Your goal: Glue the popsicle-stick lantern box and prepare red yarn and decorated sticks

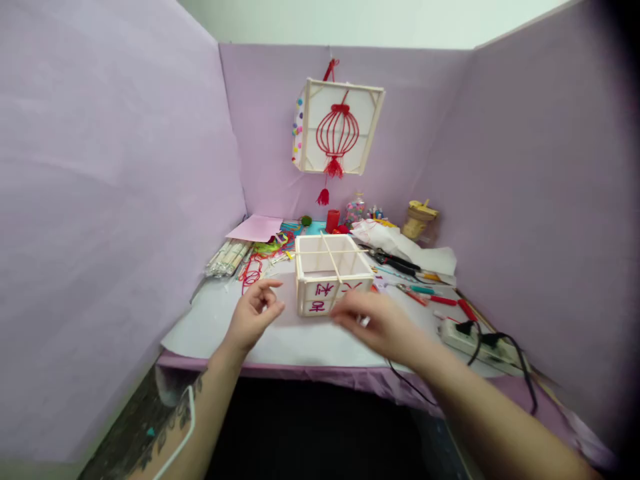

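A small box-shaped lantern frame (313,283) of pale wooden sticks with white panels stands on the table, its top crossed by thin sticks. Dark pink characters mark its front panels. My left hand (256,312) is just left of the frame, apart from it, thumb and fingers curved with a gap between them and nothing held. In front of the frame's right side is my right hand (373,321), covering part of the front panel. Its fingers are bent and blurred, so whether they touch the frame or hold anything is unclear.
A finished lantern (345,127) hangs above the table's back. Wrapped sticks (229,257) and red cord (253,272) lie left. On the right are black-handled pliers (397,260), red pens or tubes (443,301) and a power strip (465,339) with dark cables running over the front edge.
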A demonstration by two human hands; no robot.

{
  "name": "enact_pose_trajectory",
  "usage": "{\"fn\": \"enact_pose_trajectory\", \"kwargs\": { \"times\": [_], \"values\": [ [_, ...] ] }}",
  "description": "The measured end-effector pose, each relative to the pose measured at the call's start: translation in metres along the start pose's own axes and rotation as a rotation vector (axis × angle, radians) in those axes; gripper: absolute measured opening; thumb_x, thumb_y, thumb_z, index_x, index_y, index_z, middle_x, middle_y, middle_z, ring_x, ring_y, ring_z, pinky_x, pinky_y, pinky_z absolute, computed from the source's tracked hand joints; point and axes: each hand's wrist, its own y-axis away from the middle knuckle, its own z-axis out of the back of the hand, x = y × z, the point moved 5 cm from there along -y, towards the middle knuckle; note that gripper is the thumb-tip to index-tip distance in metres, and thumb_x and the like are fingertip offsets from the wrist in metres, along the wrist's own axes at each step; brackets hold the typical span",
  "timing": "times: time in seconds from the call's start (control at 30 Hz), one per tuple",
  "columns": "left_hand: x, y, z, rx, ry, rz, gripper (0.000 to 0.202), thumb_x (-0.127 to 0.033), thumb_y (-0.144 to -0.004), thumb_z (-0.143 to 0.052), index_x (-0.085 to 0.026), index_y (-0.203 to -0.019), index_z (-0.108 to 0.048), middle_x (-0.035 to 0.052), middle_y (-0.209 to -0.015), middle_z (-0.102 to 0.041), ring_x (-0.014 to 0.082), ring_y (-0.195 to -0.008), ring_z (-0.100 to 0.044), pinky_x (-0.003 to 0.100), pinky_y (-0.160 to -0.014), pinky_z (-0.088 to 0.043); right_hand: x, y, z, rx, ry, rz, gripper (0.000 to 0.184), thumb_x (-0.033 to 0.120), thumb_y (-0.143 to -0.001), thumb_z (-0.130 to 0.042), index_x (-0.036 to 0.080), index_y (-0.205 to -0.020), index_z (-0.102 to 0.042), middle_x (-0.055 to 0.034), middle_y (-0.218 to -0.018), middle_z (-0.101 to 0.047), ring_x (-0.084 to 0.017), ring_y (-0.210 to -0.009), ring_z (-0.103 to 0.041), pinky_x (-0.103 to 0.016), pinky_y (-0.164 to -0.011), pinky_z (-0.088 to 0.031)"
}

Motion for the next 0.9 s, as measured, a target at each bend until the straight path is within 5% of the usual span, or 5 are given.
{"fn": "enact_pose_trajectory", "kwargs": {
  "times": [0.13, 0.33, 0.47, 0.67, 0.9],
  "values": [
    [0.027, 0.007, 0.003, -0.032, -0.022, 0.005, 0.051, -0.026, -0.076, -0.066, -0.022, -0.126, -0.056, 0.0066, -0.102, -0.068, 0.0232, -0.115, -0.056, 0.037, -0.097, -0.04, -0.062, -0.007, 0.053, -0.238, 0.33, -0.1, 0.017, 0.018, -0.082, -0.059, 0.02, -0.097, -0.067, -0.0103, -0.102, -0.066, -0.027, -0.101, -0.06, -0.044, -0.089, -0.048],
    [0.042, 0.022, -0.013, -0.073, -0.195, 0.053, 0.039, -0.026, -0.077, -0.062, -0.021, -0.116, -0.063, 0.0106, -0.126, -0.062, 0.0255, -0.121, -0.053, 0.042, -0.101, -0.039, -0.106, -0.016, 0.022, -0.06, 0.414, -0.092, 0.016, 0.022, -0.075, -0.068, 0.02, -0.091, -0.069, -0.0145, -0.133, -0.05, -0.036, -0.132, -0.038, -0.056, -0.105, -0.037],
    [0.056, 0.02, -0.012, -0.193, -0.025, 0.149, 0.028, -0.033, -0.075, -0.066, -0.019, -0.099, -0.067, 0.0101, -0.107, -0.069, 0.0242, -0.106, -0.06, 0.039, -0.094, -0.043, -0.105, -0.034, 0.019, -0.086, 0.322, -0.109, 0.003, 0.018, -0.075, -0.067, 0.018, -0.073, -0.068, -0.0127, -0.131, -0.054, -0.035, -0.133, -0.039, -0.055, -0.107, -0.034],
    [0.075, -0.004, 0.006, -0.578, 0.28, 0.269, 0.036, -0.046, -0.081, -0.055, -0.021, -0.107, -0.059, 0.0094, -0.119, -0.062, 0.0214, -0.112, -0.059, 0.034, -0.087, -0.046, -0.089, -0.112, 0.076, -0.136, 0.133, -0.269, 0.009, 0.018, -0.073, -0.071, 0.015, -0.065, -0.068, -0.0148, -0.125, -0.061, -0.028, -0.114, -0.059, -0.043, -0.103, -0.042],
    [0.053, -0.016, -0.02, -0.291, 0.253, 0.082, 0.056, -0.061, -0.09, -0.038, -0.027, -0.134, -0.051, 0.0091, -0.148, -0.044, 0.0249, -0.138, -0.038, 0.045, -0.11, -0.033, -0.052, -0.122, 0.135, -0.175, -0.595, -0.54, 0.002, 0.014, -0.074, -0.068, 0.014, -0.073, -0.067, -0.0123, -0.092, -0.072, -0.026, -0.079, -0.07, -0.043, -0.073, -0.058]
  ]
}}
